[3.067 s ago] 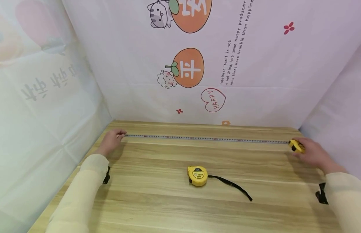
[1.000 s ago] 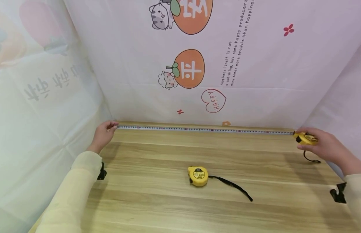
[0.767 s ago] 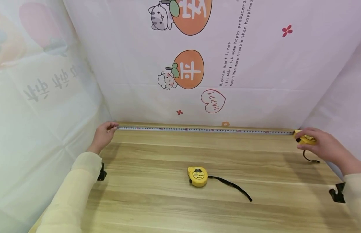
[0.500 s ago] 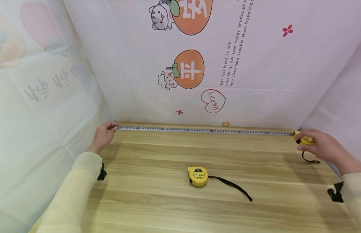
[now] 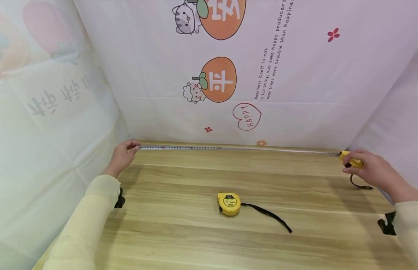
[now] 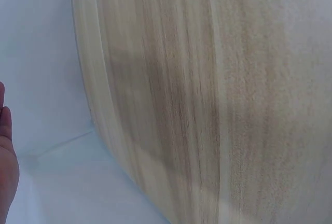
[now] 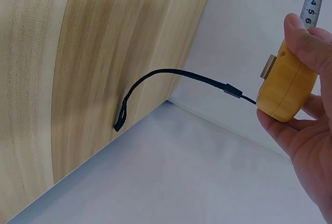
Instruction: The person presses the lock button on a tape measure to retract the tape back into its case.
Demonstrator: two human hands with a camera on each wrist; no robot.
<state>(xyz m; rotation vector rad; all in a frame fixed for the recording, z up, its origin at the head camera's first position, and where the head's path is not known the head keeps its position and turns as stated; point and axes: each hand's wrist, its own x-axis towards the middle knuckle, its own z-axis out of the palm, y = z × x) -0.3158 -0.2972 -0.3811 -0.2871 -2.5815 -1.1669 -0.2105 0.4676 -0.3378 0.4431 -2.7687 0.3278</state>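
Along the back of the wooden table runs a drawn-out measuring blade (image 5: 192, 147), twisted partway so that its right stretch shows edge-on. Its free end is pinched between thumb and fingers of my left hand (image 5: 122, 157) at the back left corner. My right hand (image 5: 374, 168) grips the yellow tape measure (image 5: 351, 159) at the back right; the right wrist view shows thumb and fingers curled round the case (image 7: 288, 84), its black strap (image 7: 176, 72) dangling. In the left wrist view only a sliver of the left hand (image 6: 6, 156) appears, and the blade is out of sight.
A second yellow tape measure (image 5: 229, 204) lies on the table (image 5: 182, 243), its black strap (image 5: 268, 213) stretched to the right. A printed cloth (image 5: 155, 93) hangs behind the table, with pale cloth at both sides. Black wrist mounts (image 5: 119, 198) sit under the forearms.
Both hands have moved back with the tape from mid-table toward the rear edge. Most recently the left hand has shifted slightly right, and the blade has turned from flat to twisted.
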